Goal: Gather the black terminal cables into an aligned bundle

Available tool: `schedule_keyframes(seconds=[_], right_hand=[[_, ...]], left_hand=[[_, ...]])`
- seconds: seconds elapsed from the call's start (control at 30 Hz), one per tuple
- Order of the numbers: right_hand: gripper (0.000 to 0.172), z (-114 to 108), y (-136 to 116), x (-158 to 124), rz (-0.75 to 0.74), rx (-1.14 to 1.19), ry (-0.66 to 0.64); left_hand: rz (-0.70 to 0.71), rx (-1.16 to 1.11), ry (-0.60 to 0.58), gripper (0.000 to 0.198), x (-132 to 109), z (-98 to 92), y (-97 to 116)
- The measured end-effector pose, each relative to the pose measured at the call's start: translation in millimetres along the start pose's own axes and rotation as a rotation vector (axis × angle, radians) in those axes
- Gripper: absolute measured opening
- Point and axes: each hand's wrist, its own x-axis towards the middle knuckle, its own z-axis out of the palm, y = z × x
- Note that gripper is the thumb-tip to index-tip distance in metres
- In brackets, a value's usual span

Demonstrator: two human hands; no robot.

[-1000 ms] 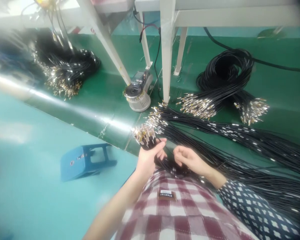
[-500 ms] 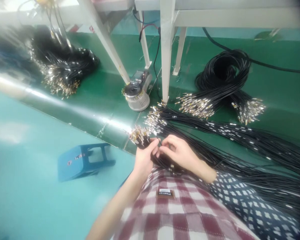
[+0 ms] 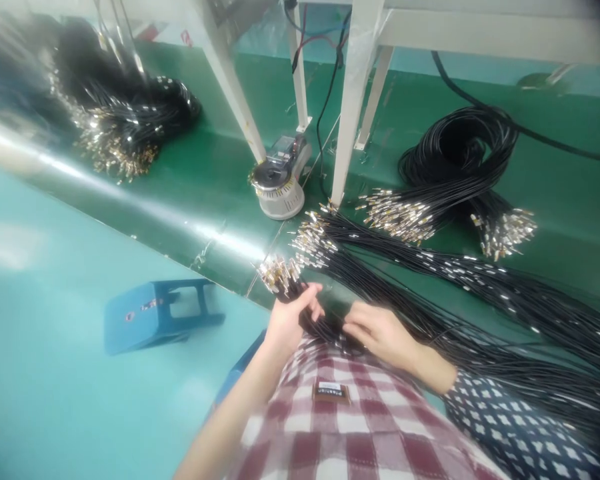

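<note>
My left hand (image 3: pixel 291 321) is wrapped around a bundle of black cables (image 3: pixel 326 328), just below their metal end connectors (image 3: pixel 280 275). Its thumb lies across the bundle and points right. To the right of it, my right hand (image 3: pixel 384 335) has its fingers pinched together beside the same cables. Whatever is between those fingertips is too small or hidden to make out. The held bundle rests against the checked apron (image 3: pixel 330 433). Close behind the hands lie more black cables (image 3: pixel 395 300) with metal tips (image 3: pixel 313 241), running off to the right.
A small round white machine (image 3: pixel 280 200) stands by the white table legs (image 3: pixel 353 107). Coiled cables (image 3: pixel 455 150) lie at the back right, another cable pile (image 3: pixel 125 113) at the back left. A blue plastic stool (image 3: pixel 135 317) is on the floor at left.
My right hand has drawn away from my left hand, to the right and slightly down. The left hand keeps its hold on the bundle, and the view has shifted a little.
</note>
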Motion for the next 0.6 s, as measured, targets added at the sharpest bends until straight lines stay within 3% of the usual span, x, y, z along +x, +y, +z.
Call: schedule_keyframes(seconds=[0.13, 0.23, 0.43, 0.6], right_hand=[[0.039, -18.8, 38.0, -8.3, 0.134, -0.031, -0.174], [0.045, -23.5, 61.5, 11.8, 0.327, -0.134, -0.196], [0.023, 33.5, 58.4, 95.5, 0.435, -0.444, -0.157], [0.020, 52.2, 67.1, 97.0, 0.422, -0.459, -0.140]], left_hand=[[-0.036, -0.027, 0.043, 0.026, -0.6, -10.3, 0.1], [-0.056, -0.073, 0.058, 0.029, 1.3, -16.8, 0.6], [-0.045, -0.048, 0.062, 0.033, 5.0, -18.9, -2.4], [0.014, -0.040, 0.040, 0.032, 3.9, -15.0, -1.9]])
